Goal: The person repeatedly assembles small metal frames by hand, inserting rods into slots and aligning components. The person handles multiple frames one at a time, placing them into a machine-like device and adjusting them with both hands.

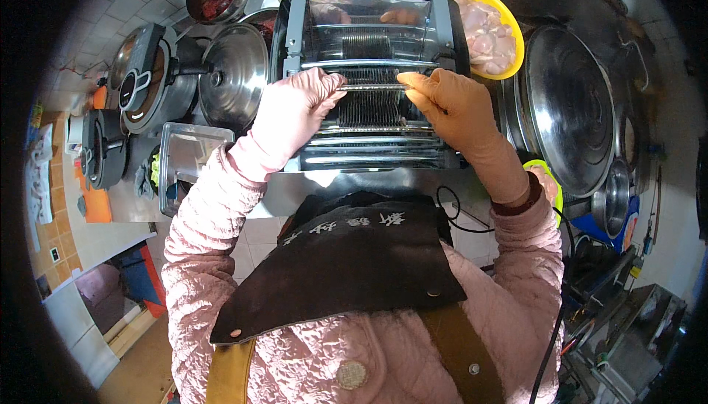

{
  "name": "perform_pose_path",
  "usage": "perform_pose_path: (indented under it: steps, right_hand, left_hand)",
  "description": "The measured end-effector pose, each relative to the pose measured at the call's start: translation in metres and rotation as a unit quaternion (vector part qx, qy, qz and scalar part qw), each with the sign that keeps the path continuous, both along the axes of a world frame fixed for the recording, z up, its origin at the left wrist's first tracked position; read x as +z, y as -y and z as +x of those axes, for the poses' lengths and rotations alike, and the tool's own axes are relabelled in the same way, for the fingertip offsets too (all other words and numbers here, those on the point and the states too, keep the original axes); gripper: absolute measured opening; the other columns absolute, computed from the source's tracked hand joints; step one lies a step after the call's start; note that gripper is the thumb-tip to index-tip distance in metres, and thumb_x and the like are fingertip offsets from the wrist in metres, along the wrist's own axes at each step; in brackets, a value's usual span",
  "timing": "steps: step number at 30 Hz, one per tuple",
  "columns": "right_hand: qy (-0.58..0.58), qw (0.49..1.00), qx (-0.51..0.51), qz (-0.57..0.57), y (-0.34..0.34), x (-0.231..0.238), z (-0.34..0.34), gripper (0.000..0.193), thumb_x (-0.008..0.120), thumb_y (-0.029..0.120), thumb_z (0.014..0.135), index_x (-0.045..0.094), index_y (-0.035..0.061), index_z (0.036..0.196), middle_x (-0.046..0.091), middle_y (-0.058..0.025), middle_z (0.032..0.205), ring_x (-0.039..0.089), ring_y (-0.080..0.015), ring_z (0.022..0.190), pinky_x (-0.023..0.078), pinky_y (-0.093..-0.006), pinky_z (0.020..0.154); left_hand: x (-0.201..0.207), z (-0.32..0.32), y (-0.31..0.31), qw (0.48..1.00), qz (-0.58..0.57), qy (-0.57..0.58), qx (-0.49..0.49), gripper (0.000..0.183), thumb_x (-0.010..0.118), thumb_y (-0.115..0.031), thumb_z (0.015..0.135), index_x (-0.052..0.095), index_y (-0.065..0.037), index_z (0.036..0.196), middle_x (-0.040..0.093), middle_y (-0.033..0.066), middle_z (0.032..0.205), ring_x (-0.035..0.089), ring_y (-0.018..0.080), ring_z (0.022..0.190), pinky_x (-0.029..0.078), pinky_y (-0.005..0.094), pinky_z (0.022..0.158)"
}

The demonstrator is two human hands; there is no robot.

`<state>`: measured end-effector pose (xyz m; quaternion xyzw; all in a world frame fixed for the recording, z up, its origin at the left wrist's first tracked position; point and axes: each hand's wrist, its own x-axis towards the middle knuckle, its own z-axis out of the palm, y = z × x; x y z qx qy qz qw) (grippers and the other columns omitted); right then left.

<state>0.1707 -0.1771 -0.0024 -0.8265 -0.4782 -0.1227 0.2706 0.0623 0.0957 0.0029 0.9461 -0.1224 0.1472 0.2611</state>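
Observation:
A metal machine (296,44) with a rectangular frame and rows of thin parallel blades (372,113) stands in front of me. My left hand (306,102), in a pale glove, pinches the left end of a thin metal bar (375,88) lying across the blades. At its right end, my right hand (446,102) in an orange-tan glove pinches the same bar. Both hands are closed, wrists toward me. Whether the bar is loose or fixed to the machine, I cannot tell. Shiny rollers (376,159) run along the near side.
Raw pale meat fills a yellow bowl (518,28) at the far right. A large round metal lid (571,109) is on the right, a smaller steel lid (234,72) left. A clear plastic container (195,135) sits near my left forearm. A black cable (566,286) runs along my right side.

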Motion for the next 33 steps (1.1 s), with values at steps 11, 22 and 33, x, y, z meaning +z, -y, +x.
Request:
perform_pose_path:
  steps: [11, 22, 33]
  right_hand:
    - [0.123, 0.992, -0.009, -0.033, -0.013, 0.004, 0.014, 0.028, 0.070, 0.025, 0.097, 0.071, 0.0094, 0.120, 0.070, -0.0089, 0.103, 0.069, -0.0298, 0.097, 0.055, -0.0437, 0.082]
    - [0.018, 0.986, 0.029, -0.164, 0.016, 0.003, -0.053, 0.072, 0.043, 0.053, 0.109, 0.044, -0.0030, 0.154, 0.044, -0.0243, 0.161, 0.039, -0.0360, 0.153, 0.021, -0.0517, 0.129]
    - [0.012, 0.978, 0.000, -0.206, 0.012, 0.009, -0.053, 0.085, 0.042, 0.060, 0.107, 0.033, -0.0060, 0.160, 0.035, -0.0262, 0.166, 0.030, -0.0384, 0.158, 0.014, -0.0551, 0.130]
  left_hand:
    - [0.003, 0.021, -0.007, 0.998, 0.048, 0.032, -0.002, 0.022, 0.076, -0.016, 0.095, 0.072, -0.006, 0.114, 0.068, 0.0112, 0.096, 0.070, 0.0274, 0.089, 0.057, 0.0362, 0.077]
    - [0.002, -0.037, 0.023, 0.976, 0.188, -0.105, -0.040, 0.058, 0.051, -0.024, 0.106, 0.043, -0.009, 0.161, 0.042, 0.0104, 0.167, 0.034, 0.0248, 0.158, 0.019, 0.0428, 0.131]
    - [0.008, -0.022, 0.023, 0.988, 0.120, -0.074, -0.055, 0.076, 0.069, -0.035, 0.097, 0.040, -0.010, 0.163, 0.038, 0.0173, 0.167, 0.034, 0.0346, 0.156, 0.026, 0.0474, 0.129]
